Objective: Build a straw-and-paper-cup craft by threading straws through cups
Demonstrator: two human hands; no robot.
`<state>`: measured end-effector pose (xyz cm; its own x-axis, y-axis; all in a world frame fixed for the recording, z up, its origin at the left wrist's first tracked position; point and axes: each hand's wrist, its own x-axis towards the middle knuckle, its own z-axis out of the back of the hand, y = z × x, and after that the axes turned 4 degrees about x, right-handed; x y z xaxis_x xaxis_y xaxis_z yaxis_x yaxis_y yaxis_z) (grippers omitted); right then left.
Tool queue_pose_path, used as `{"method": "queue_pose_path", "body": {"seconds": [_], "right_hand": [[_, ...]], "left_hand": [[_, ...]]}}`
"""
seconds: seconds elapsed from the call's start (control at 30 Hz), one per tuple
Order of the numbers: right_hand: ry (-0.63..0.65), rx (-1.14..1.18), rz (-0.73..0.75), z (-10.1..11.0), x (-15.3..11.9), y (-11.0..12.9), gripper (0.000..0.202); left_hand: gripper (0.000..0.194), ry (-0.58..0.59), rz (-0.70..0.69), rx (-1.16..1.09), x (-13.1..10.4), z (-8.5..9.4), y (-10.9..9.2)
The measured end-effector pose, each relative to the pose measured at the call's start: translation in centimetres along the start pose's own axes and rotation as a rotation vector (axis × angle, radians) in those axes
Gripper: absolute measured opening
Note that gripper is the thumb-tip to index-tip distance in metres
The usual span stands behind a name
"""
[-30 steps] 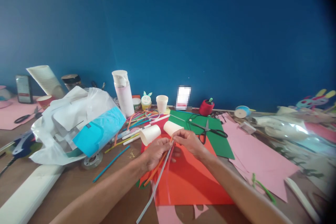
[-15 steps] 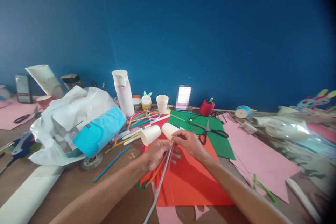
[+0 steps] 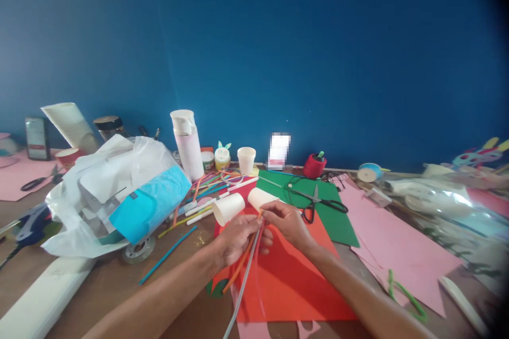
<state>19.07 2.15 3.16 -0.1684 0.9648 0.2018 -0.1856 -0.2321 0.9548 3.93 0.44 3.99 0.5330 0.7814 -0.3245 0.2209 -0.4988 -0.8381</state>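
My left hand (image 3: 238, 235) pinches the upper ends of several pipe cleaners, among them an orange one (image 3: 237, 270) and a grey-white one (image 3: 243, 288) that hang down toward me. Against its fingertips, the thumb and finger of my right hand (image 3: 280, 222) close on the same ends. Both hands are over a red-orange sheet (image 3: 294, 286). Just beyond them two white paper cups lie on their sides, one on the left (image 3: 228, 208) and one on the right (image 3: 260, 197), partly behind my right hand.
Black scissors (image 3: 316, 201) rest on a green sheet (image 3: 338, 222). Pink paper (image 3: 401, 243) spreads at the right. At the left are a stuffed plastic bag (image 3: 99, 180), a white bottle (image 3: 186, 143) and a blue pipe cleaner (image 3: 169, 254). A glue gun (image 3: 29, 228) lies far left.
The view has shifted slightly, so most things appear a little lower. Both hands stay together at the pipe cleaner ends, with the lower strands swung slightly.
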Motion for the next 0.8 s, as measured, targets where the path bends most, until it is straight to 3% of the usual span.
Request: {"method": "queue_pose_path", "body": {"seconds": [0.23, 0.53, 0.8], "right_hand": [[-0.033, -0.069, 0.039, -0.23, -0.39, 0.55, 0.017], [0.014, 0.070, 0.012, -0.09, -0.10, -0.17, 0.018], [0.015, 0.060, 0.018, -0.03, -0.01, -0.22, 0.017]], "left_hand": [[0.016, 0.022, 0.024, -0.024, -0.28, -0.34, -0.21], [0.015, 0.045, -0.064, -0.035, 0.27, 0.36, 0.40], [0.021, 0.009, -0.102, 0.047, 0.09, -0.11, 0.51]]}}
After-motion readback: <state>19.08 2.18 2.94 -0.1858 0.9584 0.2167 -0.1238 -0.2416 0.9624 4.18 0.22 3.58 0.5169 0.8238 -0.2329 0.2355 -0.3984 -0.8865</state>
